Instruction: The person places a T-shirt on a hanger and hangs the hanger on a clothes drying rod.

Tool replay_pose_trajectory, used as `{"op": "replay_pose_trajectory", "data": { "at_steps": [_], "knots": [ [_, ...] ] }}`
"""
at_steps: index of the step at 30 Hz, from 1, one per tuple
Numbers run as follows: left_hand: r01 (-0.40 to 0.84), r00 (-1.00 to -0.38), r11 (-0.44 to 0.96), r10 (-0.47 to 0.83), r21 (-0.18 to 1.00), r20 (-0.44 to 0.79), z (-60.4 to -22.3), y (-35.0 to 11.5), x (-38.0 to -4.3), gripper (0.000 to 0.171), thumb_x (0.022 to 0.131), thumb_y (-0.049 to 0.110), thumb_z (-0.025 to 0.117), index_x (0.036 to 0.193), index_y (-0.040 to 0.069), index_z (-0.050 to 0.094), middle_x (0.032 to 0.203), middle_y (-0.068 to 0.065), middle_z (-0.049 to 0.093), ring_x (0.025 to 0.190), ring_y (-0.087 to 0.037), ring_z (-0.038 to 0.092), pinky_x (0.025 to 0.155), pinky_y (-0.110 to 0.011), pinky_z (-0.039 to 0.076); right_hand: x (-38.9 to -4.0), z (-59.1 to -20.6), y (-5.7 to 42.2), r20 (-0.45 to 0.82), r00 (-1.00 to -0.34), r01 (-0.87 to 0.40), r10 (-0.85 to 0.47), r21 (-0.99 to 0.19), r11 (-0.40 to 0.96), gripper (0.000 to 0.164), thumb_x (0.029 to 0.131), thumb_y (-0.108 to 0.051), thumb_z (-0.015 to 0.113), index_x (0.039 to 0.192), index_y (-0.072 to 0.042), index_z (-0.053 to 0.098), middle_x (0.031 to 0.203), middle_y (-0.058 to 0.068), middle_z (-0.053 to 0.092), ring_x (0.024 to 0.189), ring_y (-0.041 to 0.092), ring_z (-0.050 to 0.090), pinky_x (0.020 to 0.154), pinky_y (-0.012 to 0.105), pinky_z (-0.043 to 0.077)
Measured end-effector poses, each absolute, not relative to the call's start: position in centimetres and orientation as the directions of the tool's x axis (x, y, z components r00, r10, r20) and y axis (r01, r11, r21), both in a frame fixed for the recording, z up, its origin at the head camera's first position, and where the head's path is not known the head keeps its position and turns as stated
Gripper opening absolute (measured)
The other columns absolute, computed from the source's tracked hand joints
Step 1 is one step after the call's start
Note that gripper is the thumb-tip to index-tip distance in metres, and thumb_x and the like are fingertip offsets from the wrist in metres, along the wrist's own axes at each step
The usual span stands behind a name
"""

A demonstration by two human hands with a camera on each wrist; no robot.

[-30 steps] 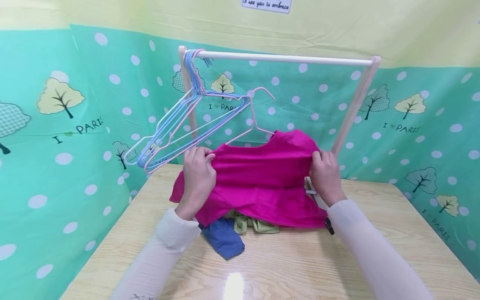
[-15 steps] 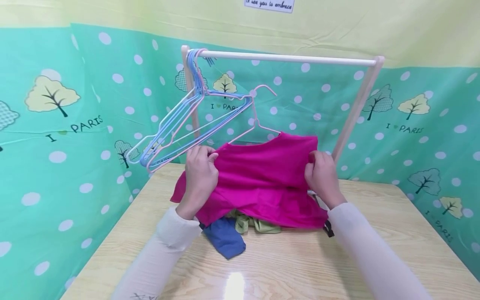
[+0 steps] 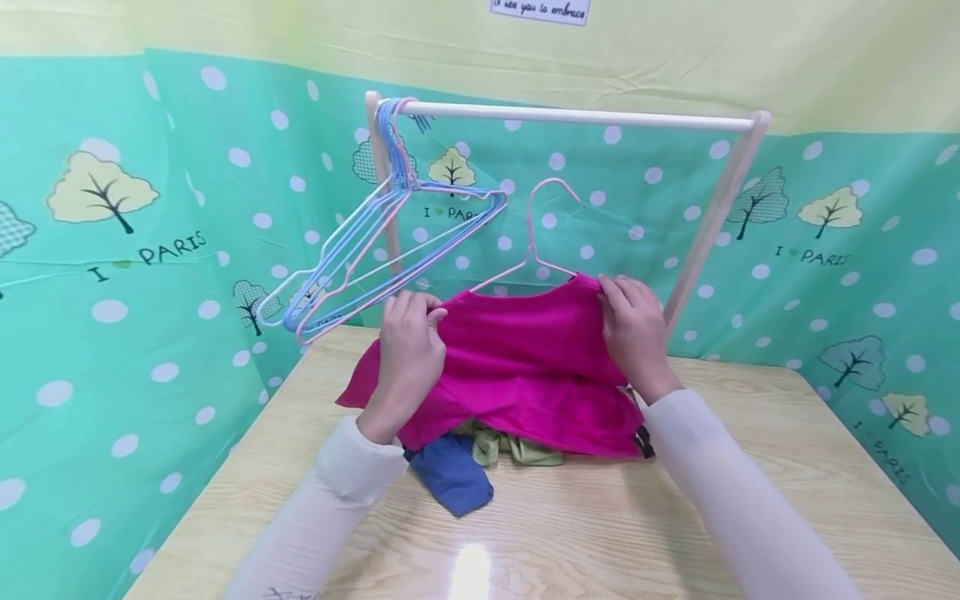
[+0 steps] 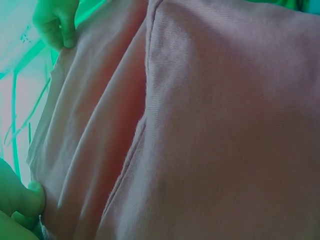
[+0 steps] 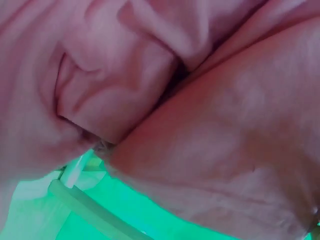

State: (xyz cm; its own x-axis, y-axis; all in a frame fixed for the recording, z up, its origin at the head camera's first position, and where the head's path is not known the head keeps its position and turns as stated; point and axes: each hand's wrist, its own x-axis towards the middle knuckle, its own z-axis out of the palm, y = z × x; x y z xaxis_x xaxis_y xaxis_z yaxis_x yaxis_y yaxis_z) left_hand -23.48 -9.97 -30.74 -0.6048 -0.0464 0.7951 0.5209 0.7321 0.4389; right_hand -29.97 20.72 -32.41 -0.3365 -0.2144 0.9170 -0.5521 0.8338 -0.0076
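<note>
A magenta shirt [image 3: 517,342] with a wide neckline is held up in the head view, its lower part draped over other clothes. A pink hanger [image 3: 531,242] sits inside it, hook and upper arms rising out of the neckline. My left hand [image 3: 411,354] pinches the shirt's left shoulder; my right hand [image 3: 636,333] grips the right shoulder near the neckline. In the left wrist view, odd colours tint the shirt cloth [image 4: 215,110], and fingers pinch its edge at two places. Cloth folds [image 5: 125,75] fill most of the right wrist view; the hanger's lower part is hidden.
Several blue, white and pink hangers [image 3: 390,200] hang at the left end of the rack's white rod [image 3: 585,116]. A blue garment [image 3: 454,479] and a green one [image 3: 517,450] lie under the shirt on the wooden table [image 3: 555,533]. A patterned curtain stands behind.
My right hand has moved left and up from the shirt's outer edge to the shoulder near the neckline. The pink hanger's hook has shifted right and turned more upright. My left hand keeps its hold.
</note>
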Motion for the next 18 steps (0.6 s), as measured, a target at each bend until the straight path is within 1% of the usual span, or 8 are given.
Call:
{"op": "replay_pose_trajectory", "data": {
  "at_steps": [2,4,7,13,16,18],
  "knots": [
    [0.524,-0.609,0.733,-0.034,0.434,0.792,-30.7,-10.1,-23.3,0.008,0.089,0.005,0.062,0.092,-0.002,0.060,0.087,-0.012,0.057,0.079,-0.027,0.046,0.073,-0.035,0.041,-30.1,-32.5,21.0,0.907,-0.343,-0.535,-0.244,0.024,0.844,0.033,0.085,0.000,0.067,0.118,0.001,0.064,0.107,0.020,0.065,0.102,0.037,0.060,0.094,0.046,0.046],
    [0.530,-0.608,0.735,-0.019,0.423,0.794,-30.7,-10.2,-23.2,0.008,0.090,0.005,0.062,0.092,-0.002,0.060,0.086,-0.012,0.057,0.078,-0.027,0.045,0.072,-0.035,0.040,-30.1,-32.5,21.5,0.892,-0.360,-0.523,-0.273,0.049,0.851,0.033,0.083,0.004,0.067,0.116,0.002,0.064,0.107,0.021,0.065,0.101,0.038,0.060,0.092,0.048,0.047],
    [0.541,-0.599,0.738,0.003,0.402,0.801,-30.8,-10.1,-23.2,0.008,0.090,0.006,0.061,0.091,-0.002,0.061,0.085,-0.012,0.057,0.078,-0.026,0.044,0.071,-0.034,0.039,-30.1,-32.6,22.5,0.855,-0.419,-0.511,-0.306,0.057,0.858,0.034,0.082,0.008,0.065,0.116,0.004,0.063,0.109,0.022,0.064,0.101,0.038,0.059,0.090,0.048,0.047],
    [0.555,-0.582,0.738,0.015,0.384,0.813,-30.8,-9.9,-23.3,0.009,0.090,0.007,0.062,0.091,-0.002,0.061,0.084,-0.012,0.057,0.077,-0.027,0.045,0.072,-0.035,0.040,-29.9,-32.2,23.1,0.747,-0.563,-0.517,-0.354,0.016,0.856,0.036,0.083,0.007,0.062,0.119,0.003,0.059,0.109,0.020,0.062,0.104,0.037,0.056,0.092,0.048,0.046],
    [0.550,-0.582,0.739,0.006,0.389,0.813,-30.9,-9.8,-23.3,0.009,0.089,0.006,0.063,0.090,-0.002,0.060,0.084,-0.012,0.057,0.078,-0.027,0.045,0.073,-0.036,0.039,-29.7,-31.8,22.7,0.704,-0.604,-0.522,-0.374,0.005,0.853,0.036,0.085,0.004,0.059,0.120,0.004,0.056,0.109,0.020,0.060,0.104,0.037,0.055,0.092,0.048,0.046],
    [0.542,-0.587,0.742,-0.001,0.395,0.809,-30.9,-9.7,-23.3,0.008,0.089,0.005,0.062,0.091,-0.002,0.060,0.085,-0.012,0.057,0.078,-0.027,0.045,0.073,-0.036,0.039,-29.6,-31.7,22.3,0.696,-0.614,-0.523,-0.373,-0.005,0.853,0.034,0.087,0.001,0.057,0.121,0.004,0.055,0.108,0.020,0.059,0.103,0.036,0.055,0.091,0.048,0.046]
  ]
}}
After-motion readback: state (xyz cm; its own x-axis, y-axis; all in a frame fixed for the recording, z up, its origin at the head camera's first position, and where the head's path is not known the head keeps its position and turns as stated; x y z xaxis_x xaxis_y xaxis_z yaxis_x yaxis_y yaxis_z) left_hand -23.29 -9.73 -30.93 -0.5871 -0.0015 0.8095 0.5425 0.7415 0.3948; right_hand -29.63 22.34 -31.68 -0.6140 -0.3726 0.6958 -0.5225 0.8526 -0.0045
